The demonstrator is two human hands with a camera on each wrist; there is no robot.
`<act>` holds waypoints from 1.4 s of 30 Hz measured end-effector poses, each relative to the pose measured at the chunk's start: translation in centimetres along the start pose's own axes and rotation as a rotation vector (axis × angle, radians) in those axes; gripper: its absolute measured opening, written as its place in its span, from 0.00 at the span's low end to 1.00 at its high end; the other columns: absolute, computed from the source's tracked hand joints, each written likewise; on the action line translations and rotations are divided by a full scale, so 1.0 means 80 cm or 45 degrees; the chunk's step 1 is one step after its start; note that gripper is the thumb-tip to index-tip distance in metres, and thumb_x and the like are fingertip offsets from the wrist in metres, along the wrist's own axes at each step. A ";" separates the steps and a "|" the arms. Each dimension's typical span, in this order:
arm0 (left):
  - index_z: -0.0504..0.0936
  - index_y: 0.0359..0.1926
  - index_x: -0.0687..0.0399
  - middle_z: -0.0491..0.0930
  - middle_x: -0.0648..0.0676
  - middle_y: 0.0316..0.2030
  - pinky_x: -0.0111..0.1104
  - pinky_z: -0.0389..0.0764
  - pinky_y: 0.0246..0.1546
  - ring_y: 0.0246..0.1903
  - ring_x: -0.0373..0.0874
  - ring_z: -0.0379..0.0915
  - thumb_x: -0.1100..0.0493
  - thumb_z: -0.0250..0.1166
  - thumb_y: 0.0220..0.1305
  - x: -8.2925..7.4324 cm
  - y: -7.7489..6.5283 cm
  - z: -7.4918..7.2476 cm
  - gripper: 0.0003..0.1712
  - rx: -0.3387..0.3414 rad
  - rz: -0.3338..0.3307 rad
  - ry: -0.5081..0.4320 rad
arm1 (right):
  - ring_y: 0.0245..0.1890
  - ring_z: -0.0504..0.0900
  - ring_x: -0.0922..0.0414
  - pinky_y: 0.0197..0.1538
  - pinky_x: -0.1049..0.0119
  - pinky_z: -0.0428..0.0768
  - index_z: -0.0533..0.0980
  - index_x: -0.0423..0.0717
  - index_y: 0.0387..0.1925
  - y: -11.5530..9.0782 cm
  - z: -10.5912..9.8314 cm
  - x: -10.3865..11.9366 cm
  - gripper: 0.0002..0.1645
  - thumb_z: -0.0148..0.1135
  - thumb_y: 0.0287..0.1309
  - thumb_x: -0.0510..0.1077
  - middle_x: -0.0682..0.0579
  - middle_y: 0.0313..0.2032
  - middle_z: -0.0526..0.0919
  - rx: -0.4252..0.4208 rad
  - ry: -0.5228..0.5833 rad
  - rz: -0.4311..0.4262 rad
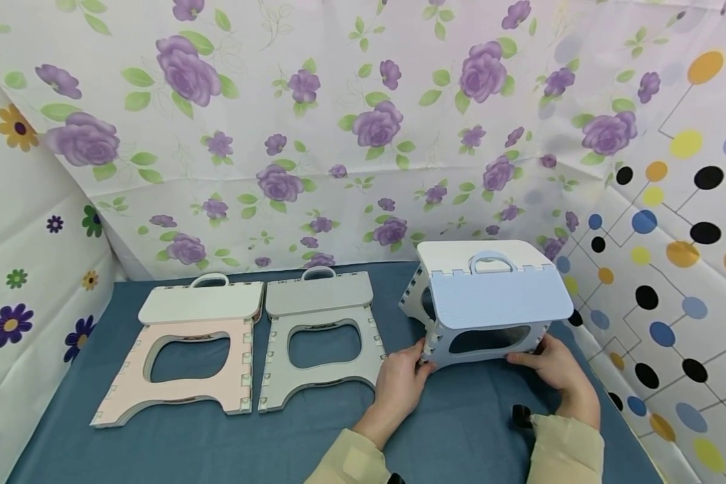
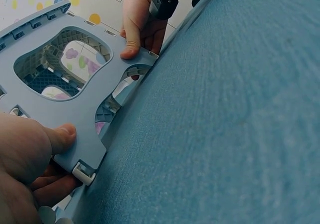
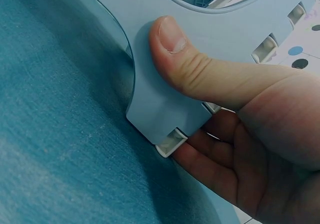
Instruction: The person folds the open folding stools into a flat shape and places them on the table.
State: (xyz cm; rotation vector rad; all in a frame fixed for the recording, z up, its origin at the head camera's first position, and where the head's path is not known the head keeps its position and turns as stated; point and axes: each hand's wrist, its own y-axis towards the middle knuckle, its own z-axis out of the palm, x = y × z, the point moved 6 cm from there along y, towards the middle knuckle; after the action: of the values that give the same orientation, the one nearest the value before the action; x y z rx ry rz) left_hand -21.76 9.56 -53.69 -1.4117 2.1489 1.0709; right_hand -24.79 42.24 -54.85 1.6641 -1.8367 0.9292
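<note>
A light blue folding step stool (image 1: 499,299) stands unfolded at the right of the table, with a white half on its top and a blue carry handle. My left hand (image 1: 399,380) grips its front left leg, the thumb on the front panel and the fingers round the side edge. At the front right leg, my right hand (image 1: 559,366) holds on in the same way. The right wrist view shows that thumb (image 3: 172,49) flat on the blue panel and fingers behind the leg. Inside the cutout in the left wrist view, the stool's ribbed interior (image 2: 42,79) shows.
Left of the blue stool, a grey folded stool (image 1: 320,296) and a pink and white folded stool (image 1: 196,386) lie side by side on the blue tablecloth (image 1: 460,430). Flowered sheeting (image 1: 339,134) hangs behind; a dotted sheet (image 1: 671,269) borders the right.
</note>
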 end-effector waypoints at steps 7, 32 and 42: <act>0.85 0.65 0.60 0.90 0.56 0.51 0.40 0.87 0.43 0.47 0.48 0.89 0.53 0.76 0.68 0.000 0.001 -0.001 0.28 -0.005 0.010 0.020 | 0.51 0.78 0.47 0.52 0.55 0.77 0.73 0.36 0.68 0.002 0.001 0.000 0.43 0.79 0.63 0.58 0.38 0.58 0.82 0.000 0.000 -0.007; 0.85 0.64 0.60 0.90 0.56 0.49 0.35 0.86 0.40 0.44 0.44 0.88 0.55 0.76 0.68 -0.001 -0.001 0.000 0.27 -0.006 0.037 0.011 | 0.49 0.80 0.51 0.49 0.57 0.78 0.74 0.34 0.66 0.000 0.001 -0.002 0.39 0.78 0.66 0.54 0.40 0.54 0.83 0.008 -0.003 -0.054; 0.84 0.65 0.61 0.90 0.57 0.51 0.36 0.86 0.42 0.46 0.46 0.88 0.55 0.77 0.68 -0.002 -0.001 0.000 0.28 -0.005 0.030 0.018 | 0.49 0.80 0.51 0.49 0.57 0.79 0.74 0.34 0.65 -0.002 0.002 0.002 0.37 0.77 0.66 0.52 0.40 0.54 0.83 0.000 0.003 -0.084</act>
State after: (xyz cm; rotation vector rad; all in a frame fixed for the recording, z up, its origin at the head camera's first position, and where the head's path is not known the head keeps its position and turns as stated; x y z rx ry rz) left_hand -21.65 9.67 -53.60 -1.4035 2.1796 1.0772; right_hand -24.64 42.04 -54.83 1.7121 -1.7696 0.9028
